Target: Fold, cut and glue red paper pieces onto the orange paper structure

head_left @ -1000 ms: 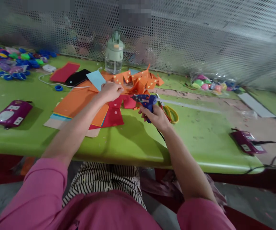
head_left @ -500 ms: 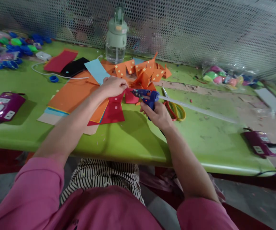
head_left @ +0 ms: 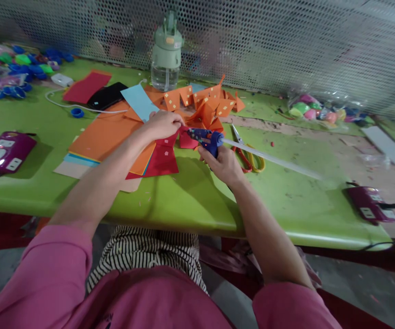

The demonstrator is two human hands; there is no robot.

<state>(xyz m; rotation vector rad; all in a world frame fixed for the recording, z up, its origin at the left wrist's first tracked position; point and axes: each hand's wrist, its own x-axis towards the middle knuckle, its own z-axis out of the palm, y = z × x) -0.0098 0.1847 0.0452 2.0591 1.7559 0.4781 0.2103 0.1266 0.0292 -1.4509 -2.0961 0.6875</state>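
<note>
My right hand is wrapped round a blue glue gun with a long clear glue stick poking out of its back to the right. Its nozzle points left at a red paper piece with small white squares. My left hand is closed, pinching the top of that red piece against the stack of orange sheets. Orange cut shapes with white squares lie just behind both hands.
Yellow-handled scissors lie right of the gun. A green water bottle stands at the mesh wall. A black phone, red sheet, purple boxes, coloured caps and a bag of bright pieces sit on the green table.
The view shifted up and left over the second. The glue gun has dipped slightly and edged left toward the red piece; my left hand holds its place.
</note>
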